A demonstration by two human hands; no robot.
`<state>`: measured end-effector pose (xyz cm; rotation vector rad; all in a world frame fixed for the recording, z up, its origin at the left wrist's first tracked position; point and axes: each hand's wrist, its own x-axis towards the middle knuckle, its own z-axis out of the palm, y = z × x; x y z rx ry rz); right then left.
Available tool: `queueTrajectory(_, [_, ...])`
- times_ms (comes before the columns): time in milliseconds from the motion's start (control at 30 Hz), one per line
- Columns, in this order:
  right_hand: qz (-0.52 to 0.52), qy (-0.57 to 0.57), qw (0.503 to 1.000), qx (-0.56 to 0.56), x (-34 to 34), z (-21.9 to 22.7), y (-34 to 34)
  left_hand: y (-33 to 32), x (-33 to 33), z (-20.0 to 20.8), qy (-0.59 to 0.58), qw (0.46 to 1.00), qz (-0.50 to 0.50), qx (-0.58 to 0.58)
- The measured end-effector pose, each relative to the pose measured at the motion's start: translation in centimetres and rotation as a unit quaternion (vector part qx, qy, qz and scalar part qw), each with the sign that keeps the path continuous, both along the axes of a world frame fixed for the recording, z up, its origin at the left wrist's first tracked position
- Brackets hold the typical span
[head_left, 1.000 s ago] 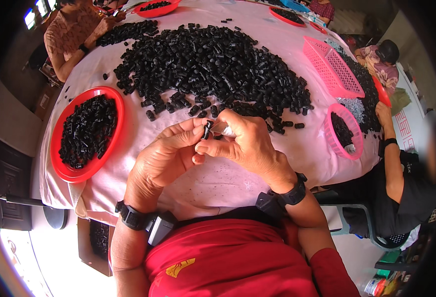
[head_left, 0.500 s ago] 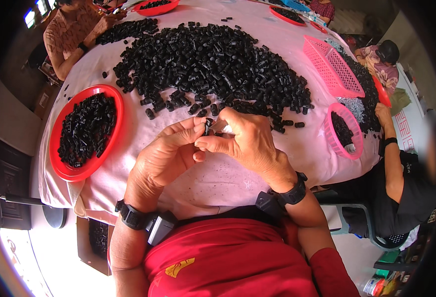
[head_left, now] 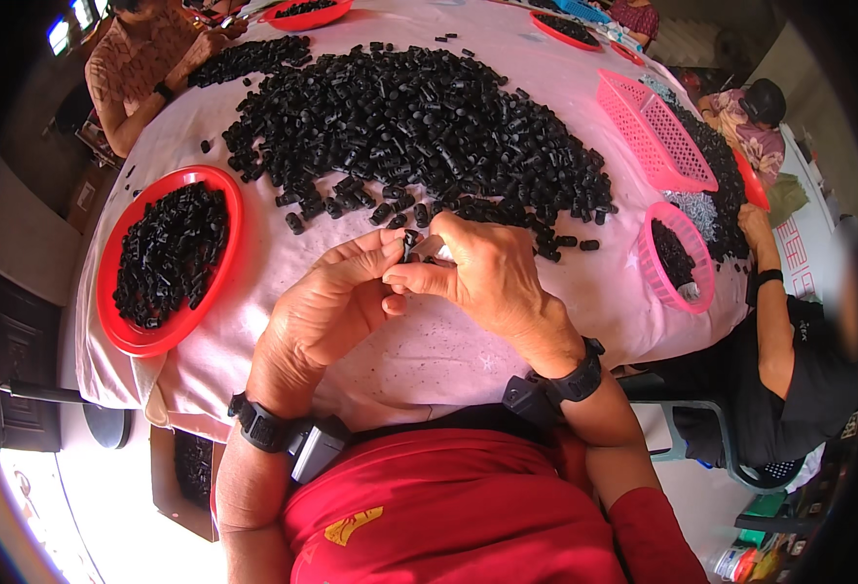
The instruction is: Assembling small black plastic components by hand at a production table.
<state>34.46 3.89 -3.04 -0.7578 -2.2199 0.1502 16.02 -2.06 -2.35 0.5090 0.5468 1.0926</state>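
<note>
Over the near part of the table, my left hand [head_left: 336, 292] pinches a small black plastic part [head_left: 409, 243] between thumb and fingertips. My right hand [head_left: 492, 277] meets it there, thumb and forefinger closed. Something small and pale shows inside its grip, mostly hidden by the fingers, so I cannot name it. Just beyond both hands spreads a large heap of black cylindrical plastic pieces [head_left: 400, 127], with loose ones along its near edge.
A red plate [head_left: 236, 234] piled with black parts is at the left. At the right are a pink basket [head_left: 657, 136] and a round pink basket [head_left: 706, 282] holding black parts. Pink cloth covers the table [head_left: 429, 360]. Other people sit around it, one close on my right [head_left: 789, 360].
Both hands stay at nearly the same place. My fingers have shifted very slightly around the small black part.
</note>
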Motion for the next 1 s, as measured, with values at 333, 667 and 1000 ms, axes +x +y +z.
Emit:
queueTrajectory(333, [0.027,0.03,0.999,-0.01,-0.3,-0.7,0.2,0.2,-0.1,-0.3,-0.02,1.0,-0.013,0.009])
queueTrajectory(667, [0.004,-0.013,1.0,-0.019,0.2,0.4,-0.2,0.3,-0.2,-0.7,-0.01,1.0,-0.013,0.0])
queueTrajectory(1000, [0.062,0.096,0.989,-0.094,0.0,1.4,-0.9,0.2,-0.7,-0.2,0.01,1.0,-0.017,-0.01])
